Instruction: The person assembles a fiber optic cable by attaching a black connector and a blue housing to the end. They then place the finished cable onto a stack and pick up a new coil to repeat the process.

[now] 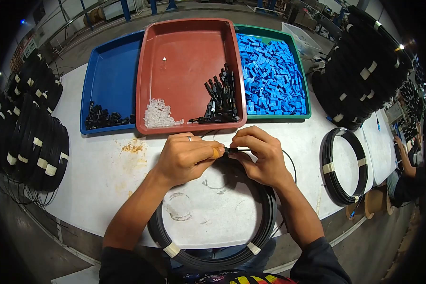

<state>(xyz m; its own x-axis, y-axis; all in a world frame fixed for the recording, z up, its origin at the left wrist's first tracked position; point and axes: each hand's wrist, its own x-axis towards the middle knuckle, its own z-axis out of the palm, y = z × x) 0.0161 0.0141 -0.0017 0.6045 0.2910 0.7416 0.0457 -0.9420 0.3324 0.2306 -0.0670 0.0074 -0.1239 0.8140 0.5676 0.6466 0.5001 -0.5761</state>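
Note:
My left hand [184,158], with a ring and a yellowish wrap on the thumb, pinches a small black connector [229,150]. From the other side my right hand [261,155] closes its fingertips on the thin black cable [244,150] where it meets the connector. Fingers partly cover the joint, so its details are hidden. Beneath both hands lies a coil of black cable [269,208], bound with pale tape and reaching over the table's front edge. A loose length of cable curves down to the right of my right hand.
A red tray [184,52] holds white pieces [158,113] and black connector parts [220,99]. Blue clips [272,75] fill the green tray [309,106]; black pieces [104,117] lie in the blue tray [111,66]. Cable coils [38,142] flank the table. Another person's arm [404,158] shows far right.

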